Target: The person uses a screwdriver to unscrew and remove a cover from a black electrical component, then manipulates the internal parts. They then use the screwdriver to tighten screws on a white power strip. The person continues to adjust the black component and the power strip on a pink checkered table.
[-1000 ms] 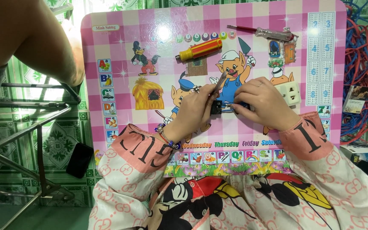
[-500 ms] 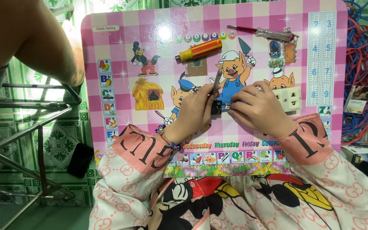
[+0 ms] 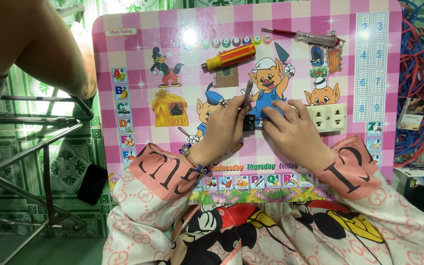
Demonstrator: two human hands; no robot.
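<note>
Both hands work a small black part at the middle of the pink desk.

The left hand (image 3: pixel 229 125) grips slim grey pliers (image 3: pixel 247 94) on the small black part (image 3: pixel 250 122); the right hand (image 3: pixel 290 128) pinches that part, just beside the cream socket plate (image 3: pixel 333 118). Steadying wrists on the desk (image 3: pixel 143 64) would help, I judge. Orange screwdriver (image 3: pixel 229 57) and clear-handled tool (image 3: pixel 315 37) lie well apart above; room is open left, blue and red wires (image 3: pixel 420 73) crowd the right edge.

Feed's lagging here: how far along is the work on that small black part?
Done: nothing clearly finished. In hand: left hand works a slim metal tool on the small black part, steadied by the right hand. Left: cream double socket and orange screwdriver lie untouched.
</note>
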